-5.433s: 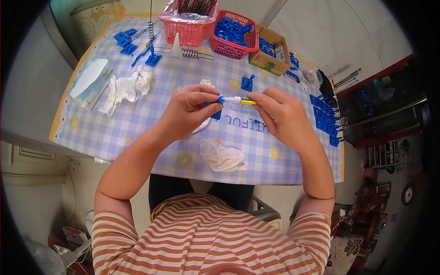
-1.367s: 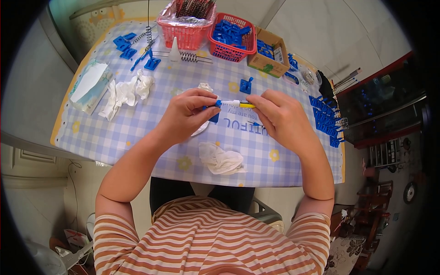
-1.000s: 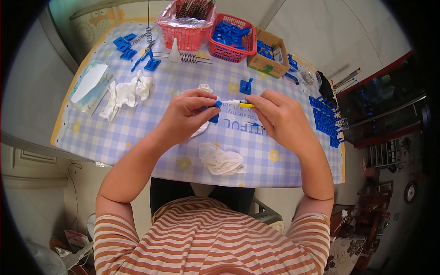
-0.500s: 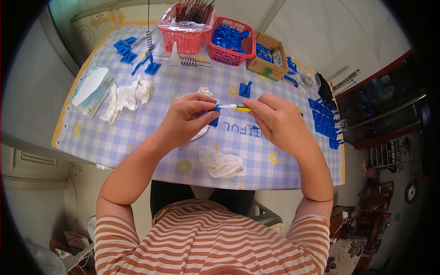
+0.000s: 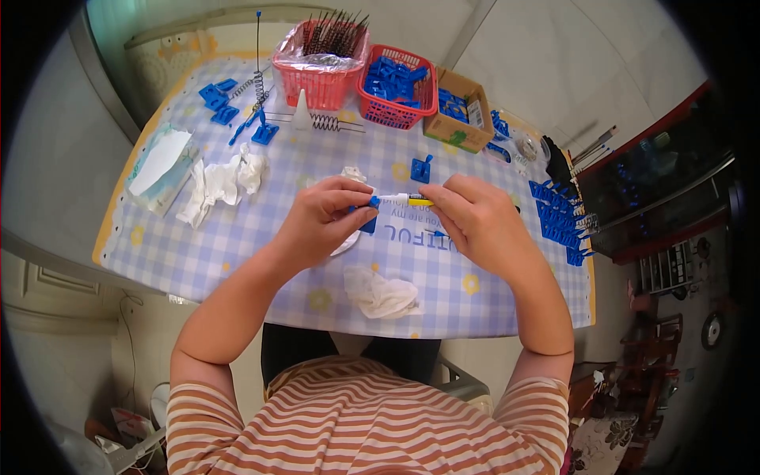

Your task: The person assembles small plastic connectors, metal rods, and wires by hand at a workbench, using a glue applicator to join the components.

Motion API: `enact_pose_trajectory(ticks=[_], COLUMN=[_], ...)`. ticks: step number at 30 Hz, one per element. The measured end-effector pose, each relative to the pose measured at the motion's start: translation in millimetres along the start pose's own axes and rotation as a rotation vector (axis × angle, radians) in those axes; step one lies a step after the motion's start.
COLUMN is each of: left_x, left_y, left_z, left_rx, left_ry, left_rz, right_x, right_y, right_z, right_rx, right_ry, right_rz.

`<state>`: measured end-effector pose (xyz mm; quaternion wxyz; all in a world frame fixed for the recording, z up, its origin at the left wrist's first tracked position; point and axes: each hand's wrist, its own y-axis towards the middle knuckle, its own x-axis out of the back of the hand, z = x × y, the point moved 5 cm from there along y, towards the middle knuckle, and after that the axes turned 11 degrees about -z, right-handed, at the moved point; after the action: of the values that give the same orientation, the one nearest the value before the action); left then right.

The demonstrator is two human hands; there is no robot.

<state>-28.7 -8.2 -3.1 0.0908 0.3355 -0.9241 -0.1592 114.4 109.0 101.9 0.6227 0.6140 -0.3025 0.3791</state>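
My left hand pinches a small blue plastic part over the middle of the table, its fingers covering most of it. In my right hand is a slim glue tube, yellow with a dark band and a white nozzle. The nozzle points left, its tip at the top of the blue part by my left fingertips; whether they touch I cannot tell. Beyond my hands a blue stand piece sits on the cloth. A crumpled white tissue lies nearer to me.
Along the back stand a red basket of dark spring rods, a red basket of blue parts and a cardboard box. Blue pieces with springs and a tissue pack are left. Rows of blue parts line the right edge.
The nozzle tip has shifted slightly and now sits a little above the blue part. Both hands keep their grip. The whole view has tilted slightly, so the table appears lower.
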Motion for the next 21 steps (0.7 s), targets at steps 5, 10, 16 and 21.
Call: enact_pose_trajectory(ticks=[5,10,16,21], left_x=[-1.4,-0.9,-0.8,-0.9], left_y=[0.1,0.4,0.5,0.5], left_z=[0.2,1.3,-0.4,0.5], left_rx=[-0.021,-0.015,-0.019,-0.024], left_ry=[-0.055,-0.045,-0.028,-0.036], left_rz=[-0.039,-0.047,-0.045,-0.047], right_x=[-1.2,1.6,-1.0,-1.6], right_y=[-1.5,-0.7,-1.5,0.6], right_z=[-0.3,2.0,3.5,3.6], right_rx=[0.001,0.003,0.025,0.015], right_ry=[-0.005,-0.019,-0.006,-0.017], right_rz=[-0.011,0.001,-0.019,-0.024])
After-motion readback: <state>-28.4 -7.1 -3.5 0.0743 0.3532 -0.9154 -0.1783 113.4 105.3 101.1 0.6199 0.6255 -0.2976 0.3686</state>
